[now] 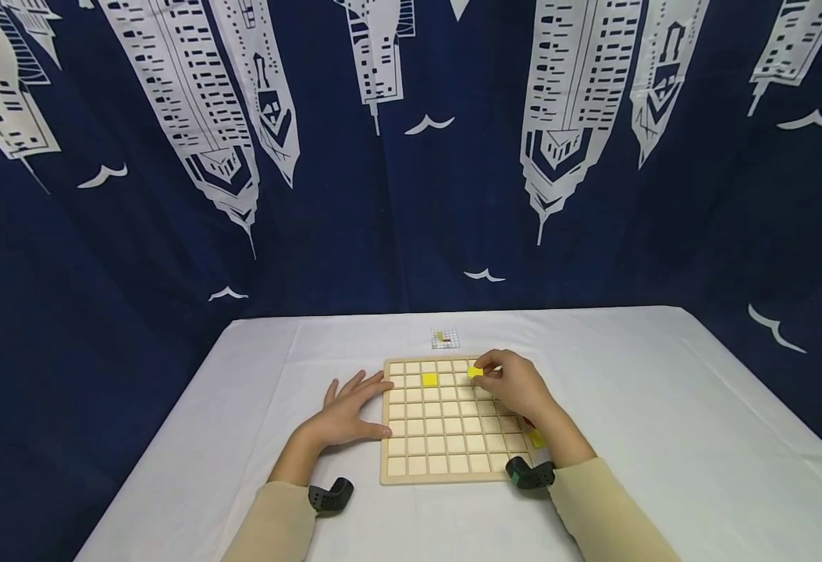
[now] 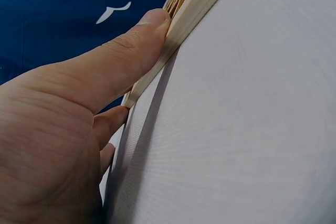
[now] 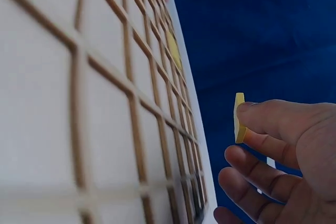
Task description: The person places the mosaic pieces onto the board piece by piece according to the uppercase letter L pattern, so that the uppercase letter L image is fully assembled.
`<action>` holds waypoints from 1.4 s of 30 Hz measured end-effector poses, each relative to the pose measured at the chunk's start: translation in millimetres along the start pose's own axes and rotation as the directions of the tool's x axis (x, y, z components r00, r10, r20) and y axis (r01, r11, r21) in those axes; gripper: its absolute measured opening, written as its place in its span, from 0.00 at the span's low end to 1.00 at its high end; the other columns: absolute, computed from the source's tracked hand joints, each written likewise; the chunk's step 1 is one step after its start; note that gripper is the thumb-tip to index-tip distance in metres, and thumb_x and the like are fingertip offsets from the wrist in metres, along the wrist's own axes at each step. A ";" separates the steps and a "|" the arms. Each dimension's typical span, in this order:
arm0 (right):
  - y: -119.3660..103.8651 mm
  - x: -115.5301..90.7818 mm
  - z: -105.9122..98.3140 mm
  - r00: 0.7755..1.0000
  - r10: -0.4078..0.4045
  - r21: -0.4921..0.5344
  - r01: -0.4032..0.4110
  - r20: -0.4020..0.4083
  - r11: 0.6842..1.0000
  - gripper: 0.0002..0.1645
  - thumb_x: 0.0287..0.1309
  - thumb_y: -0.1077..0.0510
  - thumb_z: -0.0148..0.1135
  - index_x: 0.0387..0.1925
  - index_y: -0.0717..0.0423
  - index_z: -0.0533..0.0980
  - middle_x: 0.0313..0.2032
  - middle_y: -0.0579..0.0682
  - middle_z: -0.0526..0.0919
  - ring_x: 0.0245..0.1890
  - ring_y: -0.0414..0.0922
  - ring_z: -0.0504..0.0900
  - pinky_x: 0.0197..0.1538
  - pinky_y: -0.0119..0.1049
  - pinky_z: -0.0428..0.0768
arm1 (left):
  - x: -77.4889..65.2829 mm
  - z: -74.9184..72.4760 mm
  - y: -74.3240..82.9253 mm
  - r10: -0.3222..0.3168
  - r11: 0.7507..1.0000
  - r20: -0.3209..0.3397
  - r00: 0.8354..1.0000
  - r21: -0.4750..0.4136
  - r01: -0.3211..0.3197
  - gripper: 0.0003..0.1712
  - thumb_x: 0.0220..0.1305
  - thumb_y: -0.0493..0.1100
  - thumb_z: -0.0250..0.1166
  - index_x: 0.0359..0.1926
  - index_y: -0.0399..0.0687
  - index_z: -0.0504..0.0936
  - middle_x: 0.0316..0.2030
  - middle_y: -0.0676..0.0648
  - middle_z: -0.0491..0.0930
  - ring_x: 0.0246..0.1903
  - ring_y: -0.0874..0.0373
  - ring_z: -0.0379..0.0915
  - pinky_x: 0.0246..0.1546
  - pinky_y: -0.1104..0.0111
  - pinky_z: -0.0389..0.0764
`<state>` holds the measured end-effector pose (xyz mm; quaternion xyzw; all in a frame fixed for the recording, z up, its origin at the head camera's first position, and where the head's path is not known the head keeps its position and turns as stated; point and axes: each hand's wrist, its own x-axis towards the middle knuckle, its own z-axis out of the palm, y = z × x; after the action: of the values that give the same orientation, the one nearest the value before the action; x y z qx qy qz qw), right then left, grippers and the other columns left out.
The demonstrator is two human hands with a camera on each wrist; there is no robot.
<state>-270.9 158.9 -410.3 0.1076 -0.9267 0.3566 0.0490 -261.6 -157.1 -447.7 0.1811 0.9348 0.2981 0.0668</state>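
Note:
A wooden grid board [image 1: 386, 468] with square cells lies on the white table. My right hand [image 1: 519, 386] is above its far right part and pinches a yellow square tile [image 1: 475, 372] between thumb and finger. In the right wrist view that tile [image 3: 239, 118] is held on edge, apart from the grid. Another yellow tile [image 1: 429, 380] sits in a cell near the board's far side. My left hand [image 1: 343, 417] rests with spread fingers at the board's left edge; in the left wrist view its thumb [image 2: 126, 51] touches the wooden rim.
A small card [image 1: 445, 338] with a printed grid and coloured marks lies behind the board. By the board's right edge, partly hidden by my right arm, are a yellow piece [image 1: 537, 439] and something red [image 1: 528, 422]. A dark blue patterned curtain [image 1: 396, 234] hangs behind the table.

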 end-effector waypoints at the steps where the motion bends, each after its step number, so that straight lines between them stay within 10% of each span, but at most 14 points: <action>1: -2.4 -0.1 2.7 1.000 -0.008 -0.007 0.008 0.001 1.000 0.14 0.60 0.56 0.69 0.47 0.55 0.82 0.41 0.51 0.84 0.38 0.45 0.80 0.42 0.40 0.81 | -0.2 0.0 -0.1 0.000 1.000 0.000 1.000 0.003 0.000 0.48 0.48 0.59 0.78 0.71 0.63 0.69 0.78 0.52 0.54 0.80 0.45 0.37 0.75 0.39 0.23; 19: -28.1 -3.2 44.3 0.996 -0.074 0.050 0.071 0.047 0.996 0.12 0.55 0.63 0.71 0.42 0.58 0.81 0.23 0.45 0.77 0.22 0.38 0.72 0.29 0.29 0.71 | -0.5 -1.7 2.4 -0.012 1.000 0.005 1.000 0.011 0.012 0.48 0.48 0.59 0.78 0.71 0.65 0.69 0.79 0.53 0.54 0.80 0.46 0.36 0.76 0.40 0.23; 42: -37.0 -6.2 63.2 0.997 -0.065 -0.073 0.063 -0.034 0.995 0.13 0.54 0.63 0.70 0.42 0.51 0.84 0.29 0.41 0.80 0.28 0.37 0.74 0.31 0.31 0.72 | 0.2 -0.6 -0.9 -0.010 1.000 0.012 1.000 0.010 0.010 0.48 0.48 0.58 0.78 0.71 0.65 0.69 0.78 0.54 0.54 0.80 0.46 0.37 0.76 0.40 0.25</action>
<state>-257.1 90.7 -434.1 0.1290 -0.9340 0.3232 0.0809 -262.1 -158.1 -447.7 0.1785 0.9367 0.2922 0.0733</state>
